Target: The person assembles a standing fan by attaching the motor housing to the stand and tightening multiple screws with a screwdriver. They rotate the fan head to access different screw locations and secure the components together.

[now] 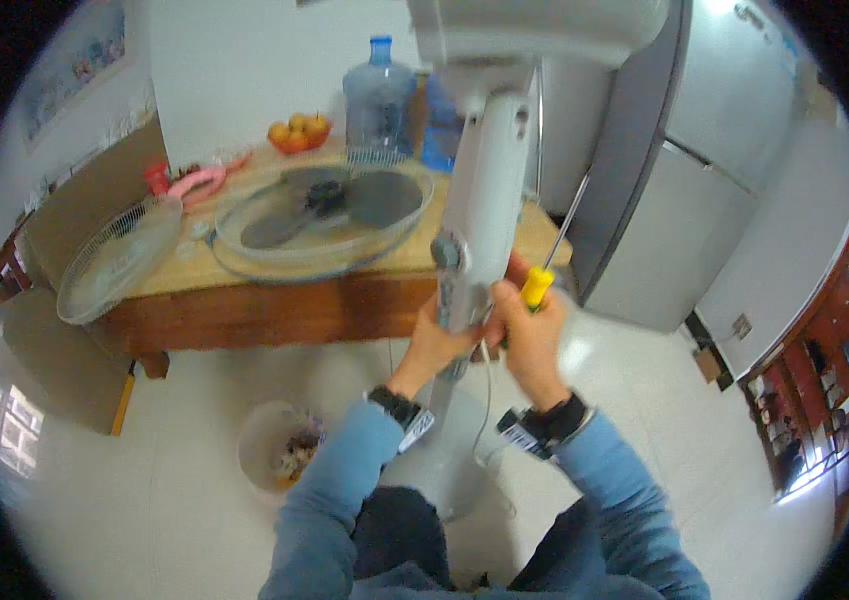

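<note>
In the middle of the scene, just on the near side of the wooden table (275, 312), is a white fan column (490, 190). The pale housing (545, 30) above it is blurred and cut off by the upper edge. The lower part of the column is partly hidden by the hands, and the round base (440, 455) on the floor is only partly visible behind the left wrist and the knees. The left hand (432, 348) has its fingers closed around the lower part of the column; their tips are hard to see. The right hand (537, 335) holds a screwdriver (539, 288) in a narrow grip, while its other fingers go partly behind the column, so I cannot tell exactly how they lie there.

The column looks smooth and flat-sided, leaning a little to the right at its far end, with dark holes near the top and a round grey knob (447, 252) on its left side. A pale cord (488, 400) hangs below the hands. The screwdriver has a yellow handle and a long thin metal shaft, which points up, to the far right, away from the column.
</note>
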Demonstrator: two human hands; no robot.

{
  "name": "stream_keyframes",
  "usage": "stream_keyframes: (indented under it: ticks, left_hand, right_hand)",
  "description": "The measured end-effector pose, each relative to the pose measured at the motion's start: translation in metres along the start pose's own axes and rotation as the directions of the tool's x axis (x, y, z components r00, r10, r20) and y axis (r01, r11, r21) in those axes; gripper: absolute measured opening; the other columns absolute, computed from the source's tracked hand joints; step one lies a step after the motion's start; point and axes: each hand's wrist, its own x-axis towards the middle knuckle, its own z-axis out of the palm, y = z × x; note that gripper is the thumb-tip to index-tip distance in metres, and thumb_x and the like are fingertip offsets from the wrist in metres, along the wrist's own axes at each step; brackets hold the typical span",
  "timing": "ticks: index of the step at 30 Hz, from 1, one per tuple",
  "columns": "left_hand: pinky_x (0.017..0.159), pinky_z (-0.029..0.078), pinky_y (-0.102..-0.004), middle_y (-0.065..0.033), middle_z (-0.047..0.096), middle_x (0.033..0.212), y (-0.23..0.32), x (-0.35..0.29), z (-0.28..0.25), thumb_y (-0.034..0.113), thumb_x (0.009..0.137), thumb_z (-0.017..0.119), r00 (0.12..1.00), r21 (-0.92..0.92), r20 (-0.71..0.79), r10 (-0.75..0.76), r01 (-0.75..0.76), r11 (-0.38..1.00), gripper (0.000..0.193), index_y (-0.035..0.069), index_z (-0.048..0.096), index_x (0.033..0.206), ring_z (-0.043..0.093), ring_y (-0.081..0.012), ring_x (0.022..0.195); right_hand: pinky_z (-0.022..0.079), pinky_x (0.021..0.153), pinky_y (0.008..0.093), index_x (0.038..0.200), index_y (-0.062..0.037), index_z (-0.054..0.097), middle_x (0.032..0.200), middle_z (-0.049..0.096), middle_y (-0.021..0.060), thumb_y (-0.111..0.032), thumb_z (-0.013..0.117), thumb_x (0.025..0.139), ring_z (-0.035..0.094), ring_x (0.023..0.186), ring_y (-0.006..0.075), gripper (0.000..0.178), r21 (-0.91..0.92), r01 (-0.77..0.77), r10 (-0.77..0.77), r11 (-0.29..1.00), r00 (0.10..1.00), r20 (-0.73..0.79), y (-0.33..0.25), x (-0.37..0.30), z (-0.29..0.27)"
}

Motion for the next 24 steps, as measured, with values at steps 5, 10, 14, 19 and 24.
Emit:
stream_keyframes:
  ticks: [5, 10, 14, 19, 24]
  left_hand:
    - [0.085, 0.049, -0.0318, -0.0060, 0.064, 0.107, 0.024, -0.005, 0.015, 0.014, 0.070, 0.080, 0.996, -0.104, -0.071, 0.048, -0.055, 0.993, 0.051, 0.006, 0.056, 0.114, 0.061, -0.0154, 0.099]
    - [0.081, 0.050, -0.0323, -0.0080, 0.064, 0.099, 0.026, -0.013, 0.046, 0.015, 0.070, 0.079, 0.977, -0.194, -0.199, 0.077, -0.116, 0.974, 0.043, 0.003, 0.057, 0.106, 0.062, -0.0166, 0.092]
    - [0.082, 0.048, -0.0323, -0.0087, 0.063, 0.101, 0.026, -0.010, 0.075, 0.013, 0.067, 0.080, 0.949, -0.080, -0.279, 0.148, -0.177, 0.981, 0.052, 0.002, 0.053, 0.111, 0.061, -0.0170, 0.095]
    - [0.077, 0.050, -0.0337, -0.0132, 0.065, 0.093, 0.031, -0.014, 0.091, 0.017, 0.065, 0.080, 0.912, -0.067, -0.352, 0.212, -0.250, 0.966, 0.049, 0.000, 0.055, 0.104, 0.064, -0.0214, 0.089]
    - [0.079, 0.050, -0.0332, -0.0127, 0.065, 0.095, 0.030, -0.021, 0.084, 0.015, 0.066, 0.079, 0.931, 0.001, -0.284, 0.229, -0.238, 0.971, 0.052, 0.000, 0.054, 0.108, 0.064, -0.0204, 0.090]
  right_hand:
    - [0.036, 0.041, 0.0185, 0.114, 0.0022, 0.060, 0.070, 0.060, 0.0001, -0.012, 0.070, 0.083, 0.046, 0.047, 0.0029, 0.035, -0.047, 0.063, -0.066, 0.997, 0.995, -0.069, -0.013, 0.011, 0.011]
    - [0.036, 0.041, 0.0182, 0.110, 0.0021, 0.062, 0.066, 0.059, -0.0003, -0.013, 0.069, 0.083, 0.046, 0.045, 0.0039, 0.031, -0.081, 0.035, -0.037, 0.996, 0.999, -0.025, -0.038, 0.022, -0.008]
    - [0.035, 0.040, 0.0188, 0.108, 0.0021, 0.063, 0.066, 0.059, -0.0003, -0.011, 0.068, 0.083, 0.046, 0.044, 0.0045, 0.029, -0.032, 0.051, -0.049, 0.998, 0.998, 0.041, -0.047, 0.035, -0.033]
    - [0.034, 0.040, 0.0198, 0.109, 0.0034, 0.061, 0.066, 0.058, 0.0001, -0.014, 0.068, 0.084, 0.045, 0.044, 0.0057, 0.032, -0.002, 0.051, -0.051, 0.999, 0.990, 0.128, -0.051, 0.034, -0.052]
    - [0.034, 0.038, 0.0205, 0.112, 0.0051, 0.057, 0.063, 0.056, 0.0020, -0.016, 0.062, 0.086, 0.045, 0.042, 0.0065, 0.034, -0.070, 0.064, -0.057, 0.995, 0.993, 0.104, -0.049, 0.024, -0.055]
